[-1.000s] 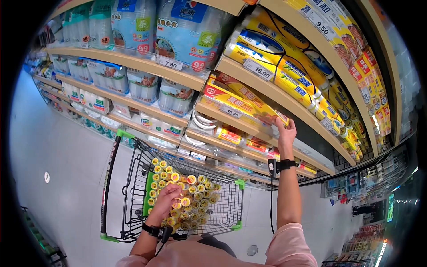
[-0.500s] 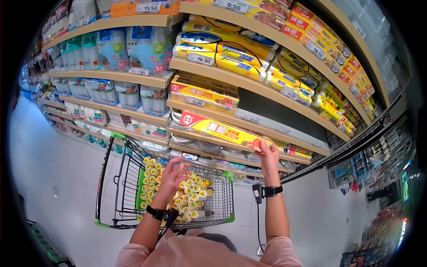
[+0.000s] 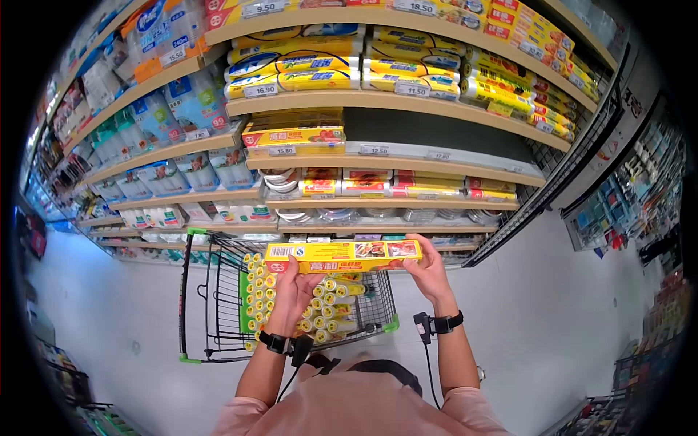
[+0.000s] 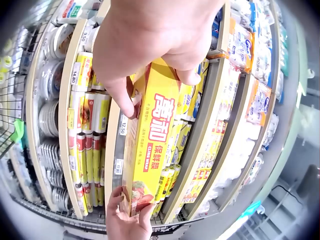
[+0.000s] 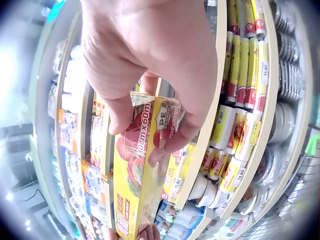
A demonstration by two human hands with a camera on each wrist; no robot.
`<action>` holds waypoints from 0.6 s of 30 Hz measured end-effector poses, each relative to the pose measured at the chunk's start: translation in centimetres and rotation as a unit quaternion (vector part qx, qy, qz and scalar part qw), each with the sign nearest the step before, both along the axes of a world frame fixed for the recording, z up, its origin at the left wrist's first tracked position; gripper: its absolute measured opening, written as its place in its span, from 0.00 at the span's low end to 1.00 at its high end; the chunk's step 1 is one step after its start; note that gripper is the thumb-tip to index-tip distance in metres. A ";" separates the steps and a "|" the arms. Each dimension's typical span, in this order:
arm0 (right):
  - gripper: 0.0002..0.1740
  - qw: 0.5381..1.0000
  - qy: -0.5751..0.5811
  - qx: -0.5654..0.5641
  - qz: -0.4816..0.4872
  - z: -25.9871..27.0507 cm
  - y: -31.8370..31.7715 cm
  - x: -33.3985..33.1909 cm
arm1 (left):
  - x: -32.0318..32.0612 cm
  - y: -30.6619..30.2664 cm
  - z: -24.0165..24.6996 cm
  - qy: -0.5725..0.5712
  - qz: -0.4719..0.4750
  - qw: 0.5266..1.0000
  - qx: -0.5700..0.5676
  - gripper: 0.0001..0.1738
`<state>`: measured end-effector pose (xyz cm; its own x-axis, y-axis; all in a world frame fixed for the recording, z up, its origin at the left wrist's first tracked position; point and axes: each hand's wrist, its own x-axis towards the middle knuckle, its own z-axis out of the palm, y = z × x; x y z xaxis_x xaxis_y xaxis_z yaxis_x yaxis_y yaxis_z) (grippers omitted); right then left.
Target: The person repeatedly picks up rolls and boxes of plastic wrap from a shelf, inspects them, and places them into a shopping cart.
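Observation:
A long yellow and red cling wrap box (image 3: 342, 254) is held level between both hands, above the cart. The left hand (image 3: 292, 294) grips its left end, thumb on the near face. At the right end the right hand (image 3: 429, 272) pinches the box. In the left wrist view the left hand (image 4: 155, 40) has thumb and fingers on either side of the box (image 4: 152, 135), the right hand (image 4: 127, 220) at the far end. The right wrist view shows the right hand (image 5: 150, 60) around the end of the box (image 5: 142, 170).
A shopping cart (image 3: 396, 323) below the box holds many yellow-lidded rolls (image 3: 320, 320). Shelves ahead carry yellow bag rolls (image 3: 313, 78), similar wrap boxes (image 3: 294, 136) and plastic cups (image 3: 196, 171). Grey floor (image 3: 145, 305) lies left of the cart.
The box has come off the shelf and over the cart, turned level. The left hand, empty before, has taken hold of its left end. The view has swung right along the shelves.

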<state>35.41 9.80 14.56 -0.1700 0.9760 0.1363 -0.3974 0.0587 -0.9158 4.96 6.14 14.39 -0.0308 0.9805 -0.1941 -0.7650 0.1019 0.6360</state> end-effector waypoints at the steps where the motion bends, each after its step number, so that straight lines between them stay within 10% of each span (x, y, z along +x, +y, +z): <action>1: 0.33 1.000 -0.007 0.001 0.002 0.2 -0.5 0.3 | -0.2 -0.1 -0.7 -0.026 -0.011 1.000 0.009 0.20; 11: 0.24 0.975 0.069 -0.206 0.043 0.0 -3.2 1.1 | 1.9 -2.8 0.0 0.024 0.019 0.995 0.099 0.22; 18: 0.29 0.993 0.089 -0.080 -0.008 -1.9 -4.3 0.9 | 3.3 -2.9 -2.2 -0.034 -0.019 0.998 -0.048 0.34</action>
